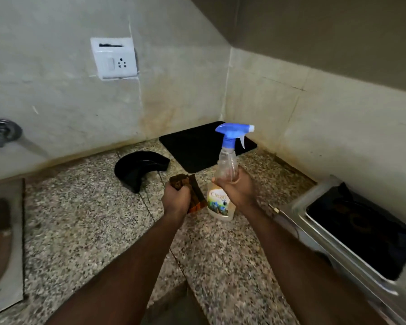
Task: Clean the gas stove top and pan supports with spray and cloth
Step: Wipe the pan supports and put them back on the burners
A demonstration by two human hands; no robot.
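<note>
Gripping brown cloth (pixel 196 194) in left hand (pixel 175 200), spray bottle (pixel 227 160) in right hand (pixel 238 192)

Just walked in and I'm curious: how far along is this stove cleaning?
Barely started. Done: the tools are picked up. In hand: the left hand grips a brown cloth, the right hand holds the spray bottle, both above the granite counter. Left: no hand is on the stove, so spraying and wiping lie ahead.

Speckled granite counter (pixel 85 226) before me, bearing a black mat (pixel 192 148) in the far corner, a curved black tray (pixel 136 170) just beside it, and the gas stove (pixel 361 231) at my right.
</note>
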